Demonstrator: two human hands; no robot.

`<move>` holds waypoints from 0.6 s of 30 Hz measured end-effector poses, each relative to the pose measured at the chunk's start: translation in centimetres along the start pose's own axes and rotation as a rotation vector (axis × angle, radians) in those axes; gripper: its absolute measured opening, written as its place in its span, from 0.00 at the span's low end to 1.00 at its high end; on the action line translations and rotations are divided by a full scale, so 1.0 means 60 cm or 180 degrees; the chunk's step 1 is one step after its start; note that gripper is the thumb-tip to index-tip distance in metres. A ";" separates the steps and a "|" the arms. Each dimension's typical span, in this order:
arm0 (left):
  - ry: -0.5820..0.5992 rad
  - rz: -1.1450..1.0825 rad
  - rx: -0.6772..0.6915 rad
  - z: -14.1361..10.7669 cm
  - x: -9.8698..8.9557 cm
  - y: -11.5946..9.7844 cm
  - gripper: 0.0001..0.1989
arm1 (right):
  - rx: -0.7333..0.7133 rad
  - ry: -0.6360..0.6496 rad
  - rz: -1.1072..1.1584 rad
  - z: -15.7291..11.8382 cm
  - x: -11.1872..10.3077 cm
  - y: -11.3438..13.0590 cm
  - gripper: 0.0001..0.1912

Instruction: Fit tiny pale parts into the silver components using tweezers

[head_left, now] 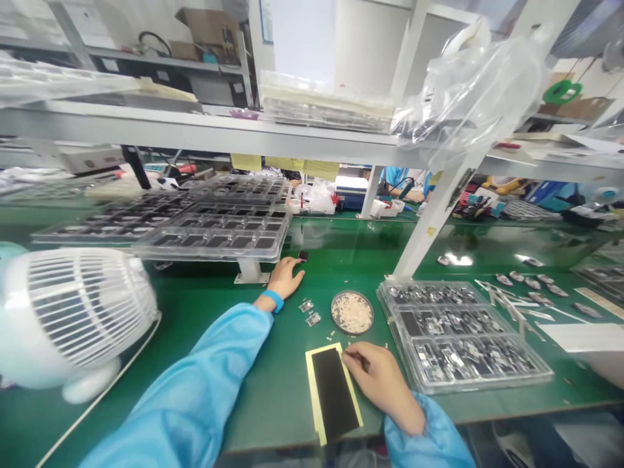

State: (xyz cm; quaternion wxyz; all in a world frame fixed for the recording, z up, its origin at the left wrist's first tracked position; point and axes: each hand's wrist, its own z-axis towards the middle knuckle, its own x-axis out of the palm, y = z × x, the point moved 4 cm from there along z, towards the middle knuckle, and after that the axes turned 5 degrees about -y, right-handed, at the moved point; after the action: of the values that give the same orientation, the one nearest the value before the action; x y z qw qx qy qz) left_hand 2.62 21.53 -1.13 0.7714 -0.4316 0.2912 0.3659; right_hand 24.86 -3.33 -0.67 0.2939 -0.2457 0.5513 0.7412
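Note:
My left hand, with a blue band at the wrist, reaches forward on the green bench. Its thumb and index finger are apart, and the index fingertip is at the edge of a small dark square piece. My right hand is closed in a pinch at the upper right edge of a black sheet with a yellow border; whatever its fingertips hold is hidden. Between the hands are a round dish of small pale bits and two small clear-and-metal parts. Several pale bits lie loose near the dish.
A clear compartment tray full of small parts lies at right. Stacked clear trays stand on a raised support at left, behind a white fan. A white post rises to the overhead shelf. Dark oval pieces lie far right.

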 end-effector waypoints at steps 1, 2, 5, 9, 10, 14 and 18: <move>-0.0006 0.0052 -0.0102 0.015 0.007 -0.006 0.21 | 0.0010 -0.0003 -0.0003 0.000 0.000 -0.001 0.09; -0.0020 0.0109 -0.0215 0.030 0.013 -0.012 0.22 | 0.0027 -0.0009 0.0024 -0.001 0.001 -0.003 0.09; -0.0032 0.0233 -0.0436 0.066 0.021 -0.032 0.19 | 0.0093 0.0001 0.0243 -0.003 0.006 -0.014 0.12; -0.0109 0.0214 -0.0233 0.076 0.003 -0.056 0.13 | 0.0161 0.0163 0.0379 -0.002 0.018 -0.034 0.16; -0.0133 0.0185 -0.0127 0.069 -0.005 -0.061 0.13 | 0.0157 0.0208 0.0373 -0.001 0.021 -0.038 0.17; -0.0094 -0.0008 0.0383 -0.006 -0.052 -0.092 0.18 | 0.0089 0.0271 0.0306 -0.001 0.024 -0.040 0.18; -0.0077 -0.0171 0.0966 -0.093 -0.146 -0.132 0.11 | 0.0071 0.0277 0.0176 0.000 0.021 -0.029 0.17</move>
State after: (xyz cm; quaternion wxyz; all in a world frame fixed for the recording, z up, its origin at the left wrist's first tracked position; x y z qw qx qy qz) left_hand 3.42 11.05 6.61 0.8407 -0.3133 0.3222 0.3021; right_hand 25.19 -2.75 -2.72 0.2516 -0.2591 0.5784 0.7315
